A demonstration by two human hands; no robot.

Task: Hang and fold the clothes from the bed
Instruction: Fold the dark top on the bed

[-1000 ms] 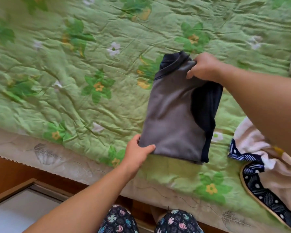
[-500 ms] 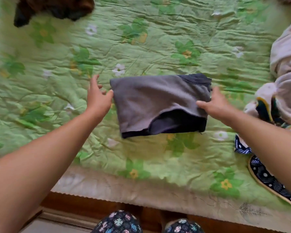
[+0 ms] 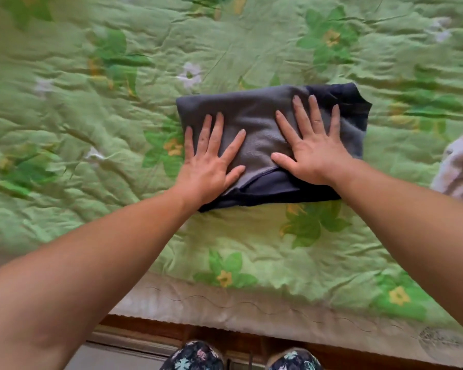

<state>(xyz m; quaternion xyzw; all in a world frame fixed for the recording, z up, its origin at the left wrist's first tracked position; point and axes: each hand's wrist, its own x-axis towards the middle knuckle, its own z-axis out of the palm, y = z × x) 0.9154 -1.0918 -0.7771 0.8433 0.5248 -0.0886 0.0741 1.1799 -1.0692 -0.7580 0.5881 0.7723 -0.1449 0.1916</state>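
A green quilt [image 3: 91, 188] with flowers and leaves lies wrinkled. Its near edge is a pale strip [image 3: 225, 307]. Below that is brown wood [image 3: 150, 323], then grey floor [image 3: 104, 357]. Dark flowery trousers [image 3: 193, 357] show at the bottom.

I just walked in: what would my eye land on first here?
The left hand and right hand press flat, fingers spread, on a folded grey and navy garment mid-frame. It lies on a crumpled green floral bedspread, with pale clothes at the right edge.
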